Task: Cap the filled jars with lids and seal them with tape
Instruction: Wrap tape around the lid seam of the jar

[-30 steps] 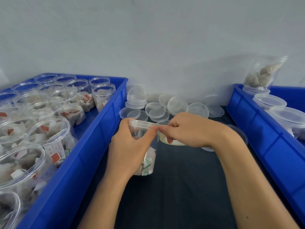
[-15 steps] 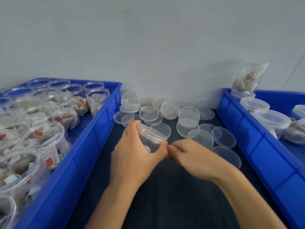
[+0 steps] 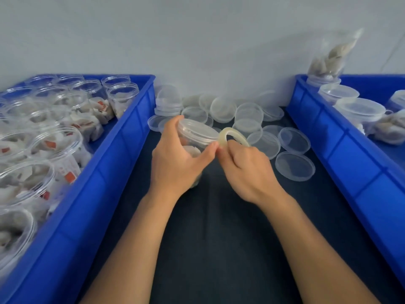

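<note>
At frame centre my left hand (image 3: 175, 159) gripped the clear capped jar (image 3: 195, 137); my right hand (image 3: 247, 167) pinched the pale tape roll (image 3: 230, 133). Loose round lids (image 3: 294, 166) lay behind, between glossy blue bins (image 3: 122, 137).

No text can be read; the red patches on packets in the jars (image 3: 65, 159) are perhaps labels, too blurred
</note>
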`<state>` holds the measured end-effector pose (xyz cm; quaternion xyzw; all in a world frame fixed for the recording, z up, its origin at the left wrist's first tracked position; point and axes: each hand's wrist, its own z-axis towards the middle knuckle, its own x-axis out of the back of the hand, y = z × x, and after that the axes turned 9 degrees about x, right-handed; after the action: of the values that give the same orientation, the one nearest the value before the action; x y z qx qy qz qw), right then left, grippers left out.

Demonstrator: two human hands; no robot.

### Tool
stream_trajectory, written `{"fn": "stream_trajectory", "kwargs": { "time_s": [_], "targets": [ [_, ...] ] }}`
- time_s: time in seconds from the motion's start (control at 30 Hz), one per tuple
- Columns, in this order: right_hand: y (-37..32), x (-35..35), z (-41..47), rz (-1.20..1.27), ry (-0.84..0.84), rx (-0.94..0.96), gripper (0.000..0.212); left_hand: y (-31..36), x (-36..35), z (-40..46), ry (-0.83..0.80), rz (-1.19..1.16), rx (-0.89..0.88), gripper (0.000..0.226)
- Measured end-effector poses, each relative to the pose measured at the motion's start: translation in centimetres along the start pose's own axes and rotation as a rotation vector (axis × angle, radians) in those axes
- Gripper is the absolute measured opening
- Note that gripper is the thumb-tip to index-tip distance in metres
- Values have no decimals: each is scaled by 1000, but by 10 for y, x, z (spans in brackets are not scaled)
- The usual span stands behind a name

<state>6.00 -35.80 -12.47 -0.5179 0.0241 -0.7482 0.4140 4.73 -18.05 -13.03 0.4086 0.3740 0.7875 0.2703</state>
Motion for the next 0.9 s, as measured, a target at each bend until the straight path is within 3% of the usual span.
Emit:
{"fn": "stream_trajectory", "kwargs": {
  "time_s": [0.2,0.37,0.57,0.9],
  "targets": [
    [5,0,-1,-132,30,63,47,-6,2,6,-41,-32,-17,94],
    [5,3,-2,-181,16,93,47,-5,5,9,-76,-60,10,110],
    [4,12,-3,-207,-13,83,51,-4,4,8,-82,-101,7,90],
    [-2,23,-7,-192,-32,73,52,2,-4,-10,-1,-197,-6,83]
  ]
}}
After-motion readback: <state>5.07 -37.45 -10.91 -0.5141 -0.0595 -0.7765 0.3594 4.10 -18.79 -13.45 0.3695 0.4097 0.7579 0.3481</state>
